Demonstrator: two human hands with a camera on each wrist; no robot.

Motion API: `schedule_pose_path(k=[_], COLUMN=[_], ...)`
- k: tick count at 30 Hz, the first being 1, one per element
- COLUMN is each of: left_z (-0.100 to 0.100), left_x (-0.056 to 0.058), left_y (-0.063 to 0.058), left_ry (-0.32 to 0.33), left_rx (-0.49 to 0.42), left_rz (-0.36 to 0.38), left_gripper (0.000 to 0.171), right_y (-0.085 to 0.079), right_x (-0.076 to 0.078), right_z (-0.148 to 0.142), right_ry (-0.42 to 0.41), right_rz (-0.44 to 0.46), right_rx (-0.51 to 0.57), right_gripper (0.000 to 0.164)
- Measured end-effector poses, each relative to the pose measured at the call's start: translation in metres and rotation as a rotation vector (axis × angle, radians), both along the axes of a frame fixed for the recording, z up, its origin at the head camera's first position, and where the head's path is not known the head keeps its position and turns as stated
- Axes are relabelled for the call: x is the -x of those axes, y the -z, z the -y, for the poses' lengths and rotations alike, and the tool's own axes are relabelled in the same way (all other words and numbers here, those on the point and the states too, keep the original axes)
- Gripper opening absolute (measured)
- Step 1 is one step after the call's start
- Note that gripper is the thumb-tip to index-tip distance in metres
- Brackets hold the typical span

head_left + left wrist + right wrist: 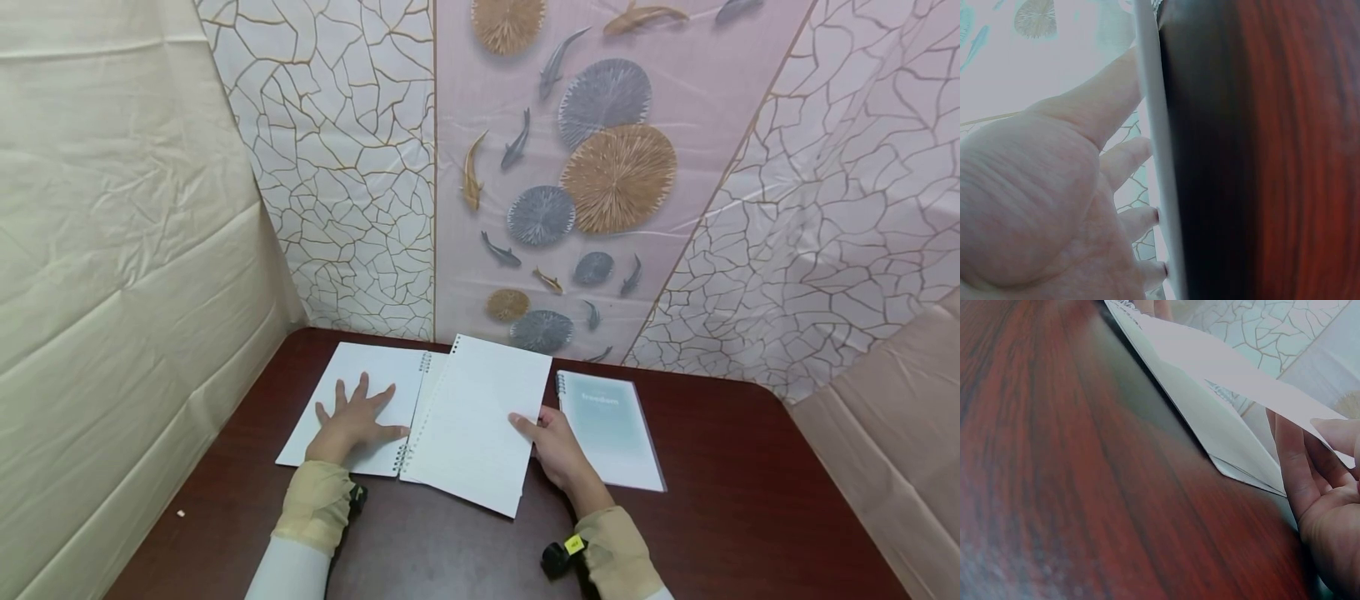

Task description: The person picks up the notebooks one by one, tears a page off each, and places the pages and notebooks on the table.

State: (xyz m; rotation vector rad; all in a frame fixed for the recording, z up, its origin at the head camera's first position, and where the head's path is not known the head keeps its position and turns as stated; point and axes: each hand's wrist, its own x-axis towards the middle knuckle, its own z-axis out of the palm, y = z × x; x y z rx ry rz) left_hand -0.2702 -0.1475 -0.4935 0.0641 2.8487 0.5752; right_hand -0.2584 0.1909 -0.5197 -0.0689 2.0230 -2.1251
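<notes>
A spiral-bound notebook lies open on the table, its wire coil running between the two halves. My left hand rests on the left-hand page with fingers spread and straight; the left wrist view shows its fingertips against the page's edge-on surface. Over the right half is a white sheet of paper, turned askew, with a row of punched holes along its left edge apart from the coil. My right hand pinches this sheet at its right edge, thumb on top and fingers below. In the right wrist view the sheet is raised above the notebook.
A second spiral notebook, closed, with a pale blue-green cover reading "freedom", lies right of my right hand. The dark red-brown table meets patterned curtains at the back. A small white scrap sits at the left.
</notes>
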Motion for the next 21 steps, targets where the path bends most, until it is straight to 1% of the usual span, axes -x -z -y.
schedule_pose_path(k=[10,21], left_z=[0.0008,0.0014], left_x=[0.0001,0.0016], left_y=[-0.001,0.0012], left_ry=[0.002,-0.001], left_rx=[-0.002,-0.002], left_rz=[0.005,0.0], left_gripper=[0.09,0.09], right_y=[-0.0002,-0.0009], right_x=[0.0003,-0.0006], right_z=[0.0001,0.0003], right_ry=[0.001,0.004], right_rz=[-0.006,0.001], right_rx=[-0.004,-0.012], right_gripper=[0.029,0.029])
